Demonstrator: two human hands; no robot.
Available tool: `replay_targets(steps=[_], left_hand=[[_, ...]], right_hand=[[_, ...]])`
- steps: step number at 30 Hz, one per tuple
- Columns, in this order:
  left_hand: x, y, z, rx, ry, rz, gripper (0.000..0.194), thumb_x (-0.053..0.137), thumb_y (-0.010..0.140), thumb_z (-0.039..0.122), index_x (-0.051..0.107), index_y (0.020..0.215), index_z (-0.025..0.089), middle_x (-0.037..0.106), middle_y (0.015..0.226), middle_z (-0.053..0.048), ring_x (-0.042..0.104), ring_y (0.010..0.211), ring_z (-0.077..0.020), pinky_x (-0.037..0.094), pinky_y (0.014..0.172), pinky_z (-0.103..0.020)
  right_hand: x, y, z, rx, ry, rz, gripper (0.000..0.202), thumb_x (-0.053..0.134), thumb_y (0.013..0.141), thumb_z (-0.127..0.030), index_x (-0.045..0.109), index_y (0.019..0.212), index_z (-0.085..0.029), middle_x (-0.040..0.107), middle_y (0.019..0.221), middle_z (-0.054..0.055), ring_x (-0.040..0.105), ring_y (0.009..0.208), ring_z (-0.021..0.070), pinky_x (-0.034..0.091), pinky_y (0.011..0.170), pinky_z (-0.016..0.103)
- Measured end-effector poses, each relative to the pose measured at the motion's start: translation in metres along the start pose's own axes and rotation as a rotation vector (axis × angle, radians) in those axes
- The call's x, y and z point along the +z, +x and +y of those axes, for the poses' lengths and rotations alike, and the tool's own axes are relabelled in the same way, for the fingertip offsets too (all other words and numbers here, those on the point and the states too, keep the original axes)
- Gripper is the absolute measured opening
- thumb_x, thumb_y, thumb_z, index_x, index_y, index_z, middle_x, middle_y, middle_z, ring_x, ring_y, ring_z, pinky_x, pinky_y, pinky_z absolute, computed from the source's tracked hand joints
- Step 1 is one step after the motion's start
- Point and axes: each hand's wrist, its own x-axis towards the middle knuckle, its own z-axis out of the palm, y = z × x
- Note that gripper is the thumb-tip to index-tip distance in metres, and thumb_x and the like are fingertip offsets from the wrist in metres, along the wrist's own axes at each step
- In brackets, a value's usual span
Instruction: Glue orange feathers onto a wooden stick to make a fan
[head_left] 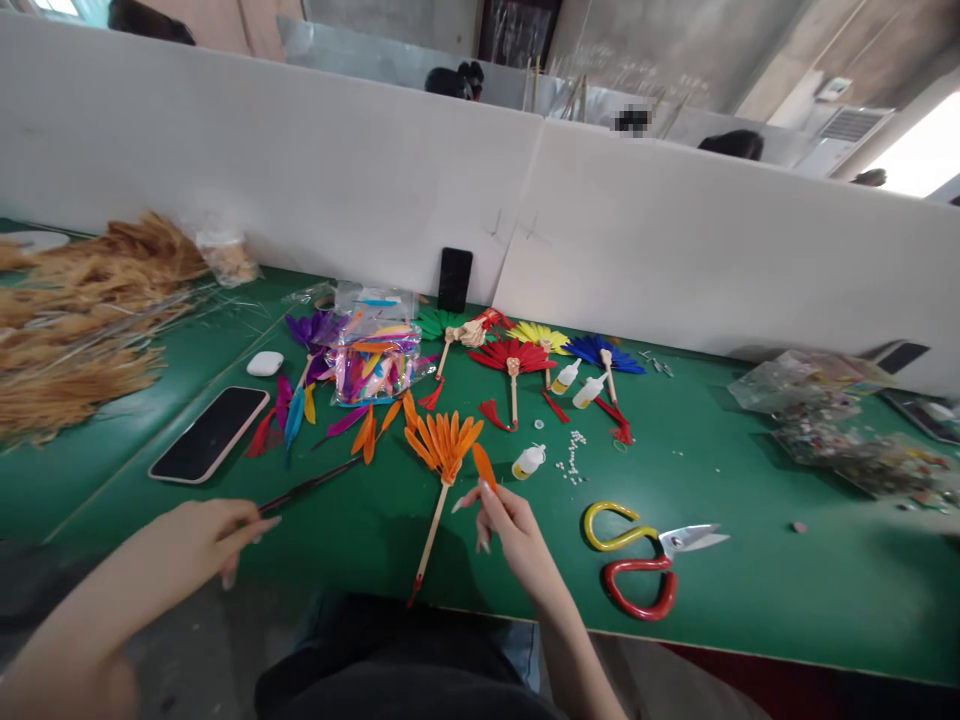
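My right hand (506,515) pinches a single orange feather (484,466) between thumb and finger, just right of an orange feather fan (443,445). That fan lies on the green table, its pale wooden handle pointing toward me and a red cord at the end. On the left, my left hand (225,530) closes on the near end of a slim dark tweezers-like tool (304,490). The tool's far tip reaches some loose orange feathers (367,432). A small white glue bottle (529,461) stands beyond my right hand, near scattered white beads (574,455).
Scissors (660,550) with yellow and red handles lie at right. Finished-looking red (514,360) and blue fans (606,355) lie behind, beside a bag of coloured feathers (379,365). A phone (210,435) is at left, bags of beads (832,420) at right. A white partition (337,170) bounds the back.
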Motion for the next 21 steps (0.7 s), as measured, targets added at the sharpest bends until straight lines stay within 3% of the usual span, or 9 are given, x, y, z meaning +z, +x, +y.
replay_targets(steps=[1,2,4,7,9,11,14,17,21], left_hand=[[0.008,0.001,0.013,0.036,0.066,-0.131,0.028,0.070,0.062,0.048,0.064,0.053,0.022,0.053,0.039,0.003,0.051,0.039,-0.0168,0.035,0.044,-0.023],[0.019,0.003,0.029,0.095,0.078,-0.159,0.028,0.069,0.064,0.049,0.066,0.058,0.022,0.056,0.044,0.002,0.052,0.041,-0.0167,0.035,0.044,-0.022],[0.044,0.008,0.061,0.279,-0.026,-0.123,0.031,0.074,0.062,0.044,0.072,0.087,0.026,0.070,0.076,-0.001,0.062,0.067,-0.0207,0.043,0.056,-0.023],[0.085,0.015,0.102,0.455,-0.232,-0.305,0.039,0.066,0.073,0.041,0.067,0.109,0.027,0.067,0.108,-0.005,0.062,0.091,-0.0230,0.048,0.070,-0.026],[0.107,0.018,0.118,0.530,-0.340,-0.495,0.034,0.061,0.079,0.040,0.068,0.108,0.026,0.067,0.107,-0.005,0.061,0.097,-0.0230,0.048,0.081,-0.028],[0.122,0.019,0.127,0.474,-0.455,-0.604,0.033,0.053,0.084,0.042,0.070,0.105,0.022,0.071,0.091,-0.006,0.065,0.089,-0.0227,0.049,0.079,-0.029],[0.131,0.021,0.130,0.327,-0.628,-0.625,0.039,0.046,0.089,0.045,0.069,0.107,0.019,0.072,0.084,-0.006,0.066,0.089,-0.0238,0.050,0.081,-0.032],[0.126,0.027,0.128,0.253,-0.839,-0.600,0.040,0.042,0.093,0.044,0.067,0.112,0.019,0.067,0.113,-0.008,0.054,0.115,-0.0258,0.039,0.099,-0.037],[0.120,0.032,0.122,0.207,-0.991,-0.740,0.043,0.035,0.096,0.043,0.062,0.120,0.020,0.053,0.133,-0.008,0.040,0.129,-0.0276,0.030,0.106,-0.043]], right_hand=[[0.004,0.001,-0.001,-0.001,-0.012,-0.036,0.046,0.043,0.089,-0.055,0.062,0.077,-0.014,0.040,0.047,-0.007,0.043,0.042,0.0079,0.039,0.048,0.022],[0.008,0.001,-0.001,0.002,-0.019,-0.071,0.047,0.042,0.089,-0.055,0.062,0.076,-0.014,0.044,0.048,-0.005,0.047,0.045,0.0085,0.040,0.051,0.022],[0.016,0.003,-0.001,0.021,-0.016,-0.143,0.049,0.041,0.089,-0.056,0.061,0.073,-0.014,0.050,0.051,-0.003,0.051,0.047,0.0090,0.042,0.053,0.022],[0.028,0.008,0.006,0.050,0.040,-0.241,0.050,0.042,0.086,-0.060,0.058,0.072,-0.015,0.053,0.051,-0.003,0.050,0.044,0.0090,0.042,0.049,0.022],[0.032,0.012,0.012,0.061,0.096,-0.274,0.050,0.042,0.085,-0.061,0.056,0.069,-0.016,0.052,0.049,-0.003,0.051,0.042,0.0094,0.042,0.047,0.022],[0.031,0.014,0.017,0.072,0.136,-0.257,0.050,0.043,0.084,-0.063,0.053,0.066,-0.017,0.052,0.048,-0.004,0.051,0.043,0.0097,0.043,0.047,0.022],[0.024,0.013,0.019,0.086,0.138,-0.208,0.045,0.051,0.081,-0.061,0.057,0.078,-0.016,0.058,0.057,-0.002,0.053,0.046,0.0093,0.044,0.049,0.022],[0.012,0.008,0.018,0.074,0.080,-0.141,0.042,0.052,0.084,-0.055,0.061,0.093,-0.014,0.061,0.065,0.000,0.055,0.050,0.0096,0.045,0.052,0.023],[-0.003,0.009,0.014,-0.069,-0.081,0.211,0.037,0.051,0.086,-0.049,0.060,0.074,-0.015,0.052,0.051,-0.003,0.050,0.046,0.0090,0.039,0.048,0.021]])
